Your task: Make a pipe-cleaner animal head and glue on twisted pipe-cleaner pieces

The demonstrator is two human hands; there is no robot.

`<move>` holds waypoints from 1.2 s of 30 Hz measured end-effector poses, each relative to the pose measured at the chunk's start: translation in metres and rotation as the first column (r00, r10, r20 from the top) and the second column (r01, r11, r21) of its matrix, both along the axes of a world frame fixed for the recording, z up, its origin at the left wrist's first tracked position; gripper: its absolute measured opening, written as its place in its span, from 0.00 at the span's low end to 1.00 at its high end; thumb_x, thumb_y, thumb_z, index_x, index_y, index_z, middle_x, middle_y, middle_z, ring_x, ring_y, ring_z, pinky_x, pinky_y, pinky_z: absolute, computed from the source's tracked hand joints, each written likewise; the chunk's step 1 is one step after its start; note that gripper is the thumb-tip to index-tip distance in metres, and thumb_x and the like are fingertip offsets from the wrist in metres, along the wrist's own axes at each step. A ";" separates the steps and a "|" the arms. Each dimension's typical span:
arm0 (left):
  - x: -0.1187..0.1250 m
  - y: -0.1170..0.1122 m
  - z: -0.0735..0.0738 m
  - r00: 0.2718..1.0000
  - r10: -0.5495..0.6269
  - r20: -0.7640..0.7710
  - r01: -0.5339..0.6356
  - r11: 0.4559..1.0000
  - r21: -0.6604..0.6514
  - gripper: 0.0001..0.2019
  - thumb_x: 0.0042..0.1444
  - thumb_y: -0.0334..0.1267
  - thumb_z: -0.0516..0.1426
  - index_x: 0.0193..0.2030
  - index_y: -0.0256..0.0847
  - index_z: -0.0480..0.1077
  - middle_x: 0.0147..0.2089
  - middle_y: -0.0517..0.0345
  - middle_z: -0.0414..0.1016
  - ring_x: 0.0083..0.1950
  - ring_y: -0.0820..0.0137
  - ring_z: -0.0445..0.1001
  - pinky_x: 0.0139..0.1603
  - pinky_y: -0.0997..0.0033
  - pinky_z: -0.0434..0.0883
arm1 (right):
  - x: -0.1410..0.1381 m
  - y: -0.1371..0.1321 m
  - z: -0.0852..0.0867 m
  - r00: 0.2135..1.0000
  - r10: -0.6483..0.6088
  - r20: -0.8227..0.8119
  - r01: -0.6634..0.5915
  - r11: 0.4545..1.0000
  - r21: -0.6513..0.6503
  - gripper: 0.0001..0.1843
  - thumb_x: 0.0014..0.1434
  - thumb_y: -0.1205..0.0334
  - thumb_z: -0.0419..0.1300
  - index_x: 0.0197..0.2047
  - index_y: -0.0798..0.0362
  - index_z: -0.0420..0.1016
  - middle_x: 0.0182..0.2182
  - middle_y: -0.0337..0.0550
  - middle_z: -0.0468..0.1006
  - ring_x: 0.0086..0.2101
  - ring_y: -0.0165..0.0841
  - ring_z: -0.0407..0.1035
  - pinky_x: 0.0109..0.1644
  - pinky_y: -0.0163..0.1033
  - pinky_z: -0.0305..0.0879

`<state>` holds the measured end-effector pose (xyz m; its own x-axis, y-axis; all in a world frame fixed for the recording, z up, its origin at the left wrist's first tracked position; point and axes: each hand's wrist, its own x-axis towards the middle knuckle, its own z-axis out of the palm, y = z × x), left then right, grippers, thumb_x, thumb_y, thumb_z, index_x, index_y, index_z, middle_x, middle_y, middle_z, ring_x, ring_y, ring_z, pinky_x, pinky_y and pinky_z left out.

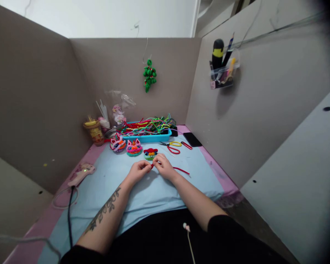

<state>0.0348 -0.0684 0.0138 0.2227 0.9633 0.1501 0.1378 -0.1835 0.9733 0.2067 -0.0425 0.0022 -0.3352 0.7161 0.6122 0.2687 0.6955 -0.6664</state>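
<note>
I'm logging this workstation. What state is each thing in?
Left hand: pinching red pipe cleaner
Right hand: closed on it
Blue tray: filled with pipe cleaners
Scissors: lying flat, opening unclear
Phone: screen dark
Pink corded tool: green light lit
Green ornament: hanging
Clear wall holder: loaded

Your red pipe cleaner [182,170] looks fuzzy, matt; your blue tray [147,139] is smooth plastic w/ slight gloss. You've got creased matt cloth [104,176], smooth glossy blk smartphone [192,139], smooth matt partition [172,84] & matt fabric sleeves [227,233].
</note>
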 end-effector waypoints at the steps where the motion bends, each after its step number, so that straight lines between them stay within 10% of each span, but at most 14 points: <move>1: 0.000 0.000 0.000 0.999 0.018 0.035 -0.018 1.000 -0.005 0.15 0.47 0.49 0.60 0.30 0.36 0.73 0.23 0.59 0.70 0.26 0.73 0.65 0.30 0.75 0.62 | 0.000 0.000 0.001 0.999 -0.008 -0.032 0.008 1.000 -0.008 0.08 0.59 0.62 0.52 0.28 0.52 0.67 0.30 0.42 0.68 0.38 0.34 0.62 0.46 0.41 0.59; 10: 0.016 -0.004 0.003 0.993 0.070 0.092 -0.088 0.973 0.211 0.18 0.47 0.46 0.60 0.43 0.39 0.71 0.46 0.49 0.71 0.49 0.64 0.68 0.49 0.69 0.64 | -0.035 -0.005 0.009 0.912 0.018 -0.411 -0.151 0.944 -0.294 0.18 0.58 0.47 0.54 0.29 0.53 0.70 0.48 0.49 0.67 0.51 0.37 0.61 0.54 0.41 0.59; 14: 0.016 -0.007 0.006 0.989 0.077 0.130 -0.106 0.966 0.234 0.16 0.50 0.49 0.58 0.38 0.38 0.70 0.40 0.52 0.71 0.44 0.65 0.68 0.49 0.68 0.64 | -0.047 -0.010 0.014 0.900 0.032 -0.435 -0.191 0.925 -0.328 0.17 0.57 0.48 0.54 0.28 0.53 0.70 0.51 0.50 0.65 0.53 0.39 0.60 0.53 0.42 0.60; 21: 0.006 0.003 -0.011 0.986 0.031 0.167 -0.030 1.000 -0.008 0.16 0.54 0.50 0.52 0.26 0.39 0.60 0.19 0.67 0.57 0.18 0.79 0.52 0.21 0.76 0.53 | -0.029 -0.007 0.022 0.971 -0.160 -0.175 0.148 0.986 -0.083 0.07 0.57 0.60 0.55 0.31 0.52 0.70 0.48 0.49 0.64 0.50 0.38 0.59 0.57 0.47 0.54; 36: 0.000 0.009 -0.009 0.999 -0.014 -0.043 0.014 1.000 0.000 0.12 0.52 0.43 0.53 0.26 0.37 0.66 0.21 0.62 0.65 0.23 0.76 0.59 0.26 0.75 0.57 | -0.012 0.002 0.012 0.949 -0.300 0.098 0.286 0.949 0.132 0.06 0.56 0.67 0.54 0.31 0.53 0.71 0.39 0.47 0.65 0.44 0.38 0.59 0.51 0.45 0.56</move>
